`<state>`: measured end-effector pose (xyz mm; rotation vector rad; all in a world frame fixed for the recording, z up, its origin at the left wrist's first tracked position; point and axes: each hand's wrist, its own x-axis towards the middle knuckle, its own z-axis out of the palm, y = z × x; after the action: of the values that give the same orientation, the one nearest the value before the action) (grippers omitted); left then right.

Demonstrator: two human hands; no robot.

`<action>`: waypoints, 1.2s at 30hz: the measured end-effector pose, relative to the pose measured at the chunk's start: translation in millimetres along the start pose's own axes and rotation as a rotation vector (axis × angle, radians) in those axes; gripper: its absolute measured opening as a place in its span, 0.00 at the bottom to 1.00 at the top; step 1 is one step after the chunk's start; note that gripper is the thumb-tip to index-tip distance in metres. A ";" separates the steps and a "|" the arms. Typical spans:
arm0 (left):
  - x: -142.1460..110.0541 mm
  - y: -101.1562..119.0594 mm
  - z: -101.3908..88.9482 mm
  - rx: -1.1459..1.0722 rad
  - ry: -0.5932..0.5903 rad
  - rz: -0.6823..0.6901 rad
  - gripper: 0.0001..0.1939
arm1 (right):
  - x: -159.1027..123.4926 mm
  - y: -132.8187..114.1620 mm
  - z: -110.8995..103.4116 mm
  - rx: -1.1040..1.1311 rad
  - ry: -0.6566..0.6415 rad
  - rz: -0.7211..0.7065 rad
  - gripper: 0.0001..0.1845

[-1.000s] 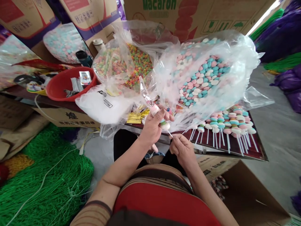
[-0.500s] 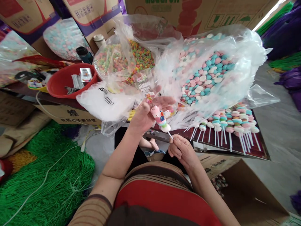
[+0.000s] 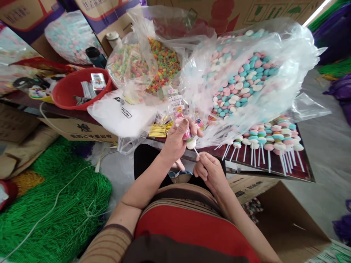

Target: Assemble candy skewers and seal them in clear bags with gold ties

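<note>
Between my hands is a marshmallow lollipop [image 3: 191, 144], tilted, with its white lower end showing. My left hand [image 3: 177, 140] is closed around its upper part, and the fingers hide much of it. A clear printed wrapper [image 3: 176, 99] stands up above that hand, apparently around the candy's top. My right hand [image 3: 208, 167] pinches the lower part of the white stick. Just beyond my left hand lie yellow twist ties [image 3: 160, 130] and colourful small packets. Finished-looking marshmallow sticks [image 3: 279, 140] lie in a row to the right.
Large clear bags hold pastel marshmallows [image 3: 246, 78] and coloured ring candies [image 3: 164, 62]. A red basin [image 3: 64, 96] stands left, beside a white plastic bag [image 3: 117, 118]. An open cardboard box [image 3: 290, 215] sits below the table's right end; green netting [image 3: 68, 193] covers the floor at left.
My left hand's fingers have closed over the lollipop's upper part, which was plainly visible against the open palm before. My right hand still pinches the stick, slightly lower left. The view has shifted slightly.
</note>
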<state>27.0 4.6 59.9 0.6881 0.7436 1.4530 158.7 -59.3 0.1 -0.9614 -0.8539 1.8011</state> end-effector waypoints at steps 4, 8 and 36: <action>1.3 4.4 3.7 -0.010 -0.023 0.021 0.22 | 0.0 -5.2 -1.1 -0.150 0.069 -0.091 0.19; -0.4 1.0 6.8 0.018 -0.027 0.043 0.21 | -3.6 -4.9 -7.5 -0.574 0.247 -0.303 0.15; -11.3 -1.7 -2.5 0.008 -0.128 -0.053 0.23 | -5.3 -7.1 -5.8 0.011 -0.177 0.106 0.20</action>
<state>26.2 -6.8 57.4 0.7547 0.6636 1.3454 168.1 -60.7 4.8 -0.8640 -0.9155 2.0025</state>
